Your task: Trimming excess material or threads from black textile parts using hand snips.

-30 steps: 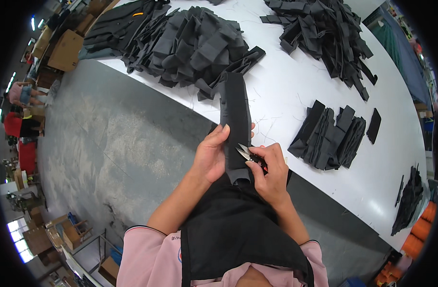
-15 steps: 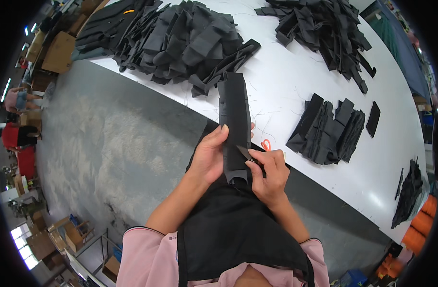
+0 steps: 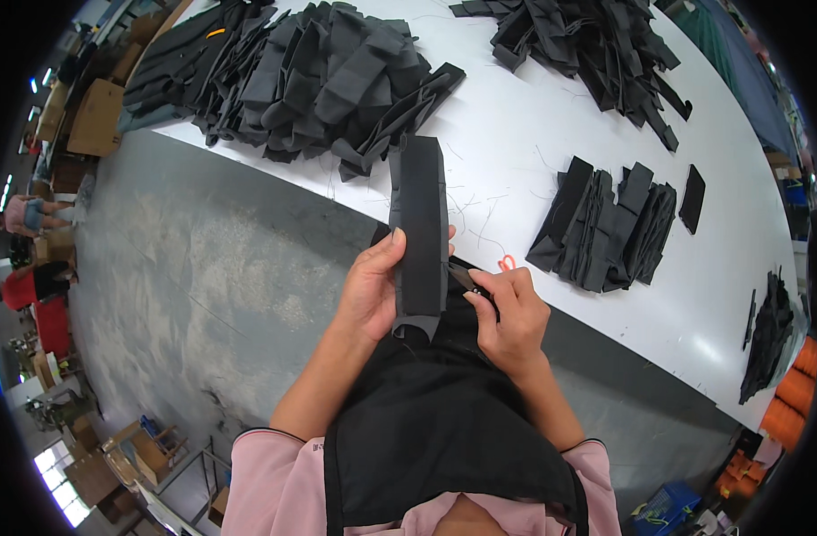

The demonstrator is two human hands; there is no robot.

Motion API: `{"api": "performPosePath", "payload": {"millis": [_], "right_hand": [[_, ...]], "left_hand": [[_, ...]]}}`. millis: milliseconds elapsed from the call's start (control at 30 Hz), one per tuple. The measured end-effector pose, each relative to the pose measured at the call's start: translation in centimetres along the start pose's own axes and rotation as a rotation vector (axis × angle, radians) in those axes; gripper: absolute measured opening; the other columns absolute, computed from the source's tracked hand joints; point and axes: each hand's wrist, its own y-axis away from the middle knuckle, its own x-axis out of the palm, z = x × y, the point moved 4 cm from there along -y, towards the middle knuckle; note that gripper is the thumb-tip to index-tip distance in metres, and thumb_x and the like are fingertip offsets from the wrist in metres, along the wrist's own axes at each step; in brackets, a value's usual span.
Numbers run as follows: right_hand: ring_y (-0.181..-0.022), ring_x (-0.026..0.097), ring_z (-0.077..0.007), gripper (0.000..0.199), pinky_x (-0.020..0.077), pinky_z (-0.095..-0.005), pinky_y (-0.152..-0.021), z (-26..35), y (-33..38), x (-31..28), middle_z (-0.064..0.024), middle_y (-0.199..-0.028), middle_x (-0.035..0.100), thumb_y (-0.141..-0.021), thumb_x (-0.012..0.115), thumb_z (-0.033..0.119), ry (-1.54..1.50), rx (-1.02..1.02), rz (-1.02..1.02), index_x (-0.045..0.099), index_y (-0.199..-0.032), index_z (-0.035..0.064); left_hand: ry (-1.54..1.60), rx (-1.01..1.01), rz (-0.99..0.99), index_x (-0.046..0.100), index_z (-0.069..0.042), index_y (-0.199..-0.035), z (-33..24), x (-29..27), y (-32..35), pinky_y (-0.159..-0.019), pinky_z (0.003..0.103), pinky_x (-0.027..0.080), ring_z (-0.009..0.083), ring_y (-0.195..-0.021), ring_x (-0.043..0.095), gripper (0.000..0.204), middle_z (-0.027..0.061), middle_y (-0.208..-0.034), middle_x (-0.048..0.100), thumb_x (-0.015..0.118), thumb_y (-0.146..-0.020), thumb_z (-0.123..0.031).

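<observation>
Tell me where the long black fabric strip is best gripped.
Grip the black fabric strip at its lower end, from the left, thumb across the front, as the left hand does: the right edge stays free for the small snips in the right hand.

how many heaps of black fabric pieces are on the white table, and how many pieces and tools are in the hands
Heaps of black fabric on the white table: 5 (big heap, top heap, fanned stack, single piece, small heap)
Black strip in left hand: 1
Small snips in right hand: 1
Total: 7
</observation>
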Motion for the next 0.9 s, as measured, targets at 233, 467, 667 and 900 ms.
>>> {"api": "performPosePath", "payload": {"millis": [233, 467, 667, 900], "right_hand": [[-0.06, 0.055, -0.0213, 0.029, 0.0428, -0.0303, -0.053, 0.0, 0.1, 0.0, -0.0068, -0.075, 0.053, -0.068, 0.069, 0.002, -0.004, -0.055, -0.023, 0.062, -0.096, 0.0039], [-0.058, 0.053, -0.022, 0.029, 0.0415, -0.0307, -0.051, -0.2, 0.4, 0.2, -0.0066, -0.075, 0.052, -0.067, 0.069, 0.002, 0.024, -0.052, 0.01, 0.062, -0.095, 0.0043], [-0.058, 0.051, -0.0166, 0.025, 0.0404, -0.0252, -0.052, -1.8, 1.0, 0.6, -0.0063, -0.075, 0.05, -0.07, 0.068, -0.001, -0.268, 0.182, 0.04, 0.063, -0.094, 0.0026], [-0.057, 0.049, -0.0142, 0.024, 0.0396, -0.0238, -0.05, -1.1, 1.5, 0.1, -0.0059, -0.077, 0.048, -0.072, 0.067, -0.001, -0.339, 0.281, -0.003, 0.063, -0.095, 0.0032]], "left_hand": [[-0.052, -0.023, 0.011, 0.041, 0.008, -0.126, 0.3, -0.5, -0.1, -0.085, 0.037, 0.053, 0.0259, -0.103, 0.059, 0.046, 0.0224, -0.124, 0.051, 0.046, -0.095, -0.025], [-0.115, -0.043, -0.036, 0.044, 0.007, -0.125, 0.5, -0.7, -0.1, -0.083, 0.036, 0.054, 0.0254, -0.101, 0.06, 0.045, 0.021, -0.12, 0.054, 0.046, -0.095, -0.026], [-0.147, -0.074, -0.013, 0.045, 0.007, -0.124, 0.7, -0.8, -0.3, -0.085, 0.035, 0.053, 0.0259, -0.102, 0.06, 0.043, 0.0213, -0.12, 0.055, 0.045, -0.095, -0.025], [-0.179, -0.075, -0.038, 0.045, 0.007, -0.124, 0.7, -0.8, -0.3, -0.087, 0.035, 0.052, 0.0269, -0.104, 0.06, 0.043, 0.022, -0.121, 0.054, 0.045, -0.095, -0.025]]}}
